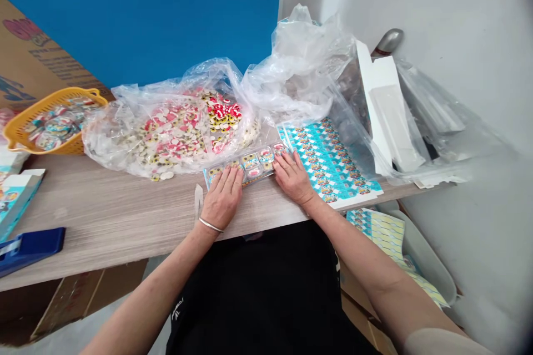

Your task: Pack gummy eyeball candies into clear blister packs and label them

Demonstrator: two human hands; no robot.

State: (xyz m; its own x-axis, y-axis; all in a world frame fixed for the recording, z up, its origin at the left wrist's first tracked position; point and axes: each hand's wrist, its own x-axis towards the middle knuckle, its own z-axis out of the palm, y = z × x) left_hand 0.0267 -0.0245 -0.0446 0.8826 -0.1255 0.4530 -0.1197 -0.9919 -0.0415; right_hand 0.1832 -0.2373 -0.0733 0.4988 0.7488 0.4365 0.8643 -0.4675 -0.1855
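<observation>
A clear plastic strip tray (251, 162) lies near the table's front edge, its compartments holding small printed pieces in yellow, red and white. My left hand (224, 194) rests flat on the tray's left part, fingers stretched out, with a silver bangle at the wrist. On the tray's right end lie the fingers of my right hand (292, 176), also extended and slightly apart. Just behind the tray, a large clear bag (125, 122) spreads open around a heap of small red, white and yellow pieces (179, 127). Printed turquoise sheets (333, 161) lie beside my right hand.
At the left stand a yellow basket (75, 147) of wrapped pieces and a blue tape dispenser (37, 247). Crumpled plastic (300, 66) and a white carton piece (387, 111) fill the back right. Below the table's right side is a bin (433, 258) with printed sheets.
</observation>
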